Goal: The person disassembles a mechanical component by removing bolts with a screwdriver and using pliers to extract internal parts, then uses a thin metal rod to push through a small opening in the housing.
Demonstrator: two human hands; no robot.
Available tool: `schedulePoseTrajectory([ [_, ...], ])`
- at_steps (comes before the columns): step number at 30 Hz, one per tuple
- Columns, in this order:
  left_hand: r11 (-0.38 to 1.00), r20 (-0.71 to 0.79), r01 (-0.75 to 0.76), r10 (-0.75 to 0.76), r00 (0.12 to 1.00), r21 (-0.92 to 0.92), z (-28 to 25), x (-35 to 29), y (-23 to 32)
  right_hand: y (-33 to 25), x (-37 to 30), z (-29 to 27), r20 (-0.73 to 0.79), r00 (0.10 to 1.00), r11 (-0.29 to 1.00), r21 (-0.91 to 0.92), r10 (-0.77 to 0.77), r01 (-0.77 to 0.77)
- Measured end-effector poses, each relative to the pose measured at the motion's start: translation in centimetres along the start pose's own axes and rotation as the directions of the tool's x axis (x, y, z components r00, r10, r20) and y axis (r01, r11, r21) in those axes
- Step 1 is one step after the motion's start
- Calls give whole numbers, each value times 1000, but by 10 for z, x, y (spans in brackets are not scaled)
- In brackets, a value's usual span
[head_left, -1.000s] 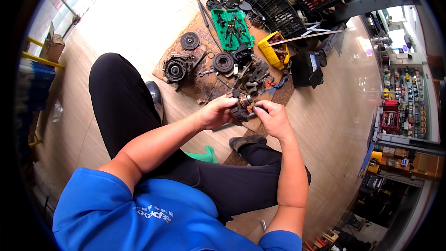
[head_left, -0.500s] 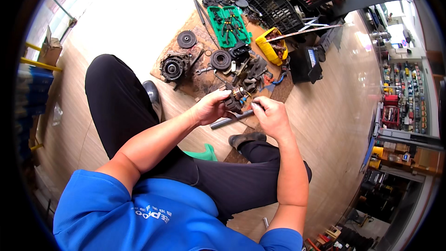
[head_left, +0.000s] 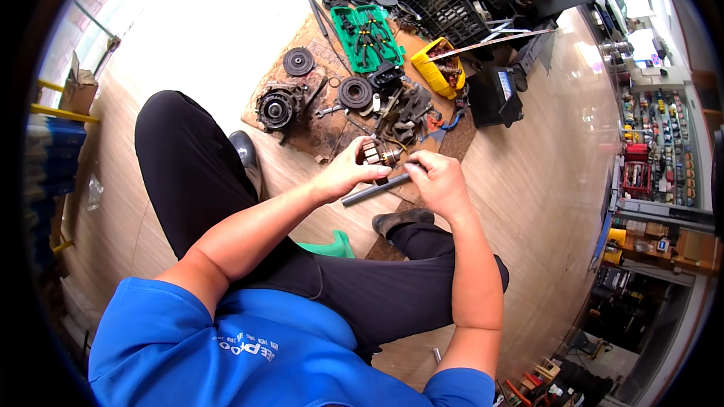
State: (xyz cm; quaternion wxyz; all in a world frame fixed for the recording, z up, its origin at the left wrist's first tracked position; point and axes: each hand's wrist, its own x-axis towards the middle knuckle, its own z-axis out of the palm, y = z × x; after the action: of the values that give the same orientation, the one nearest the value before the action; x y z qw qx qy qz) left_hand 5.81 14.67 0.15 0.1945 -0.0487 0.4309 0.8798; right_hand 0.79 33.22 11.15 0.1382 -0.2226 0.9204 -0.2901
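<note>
Cardboard (head_left: 323, 49) is covering some pale floor (head_left: 528, 181) at upper centre, stocked shelves (head_left: 658, 151) lining the right edge. Mid-frame, left hand (head_left: 351, 171) is gripping a metal part (head_left: 375, 154), sitting just left of the right hand (head_left: 439, 181); that one's looking bunched up, can't tell if it's holding anything.

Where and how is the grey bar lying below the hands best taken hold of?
Probably by its left half, from above on the left: the grey bar is long, slim and straight, appears to lie flat, and that stretch is uncovered. Its right end shows close by the right hand, while the left hand holds a metal part.
</note>
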Motion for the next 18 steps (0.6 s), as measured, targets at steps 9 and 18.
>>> schedulePoseTrajectory([
  [9,963,-58,-93,81,995,-252,-4,0,8,-10,-2,9,18,1000,999,49,3,-4],
  [18,986,11,-131,133,991,-108,0,-4,8,10,8,-2,50,996,993,97,68,-72],
])
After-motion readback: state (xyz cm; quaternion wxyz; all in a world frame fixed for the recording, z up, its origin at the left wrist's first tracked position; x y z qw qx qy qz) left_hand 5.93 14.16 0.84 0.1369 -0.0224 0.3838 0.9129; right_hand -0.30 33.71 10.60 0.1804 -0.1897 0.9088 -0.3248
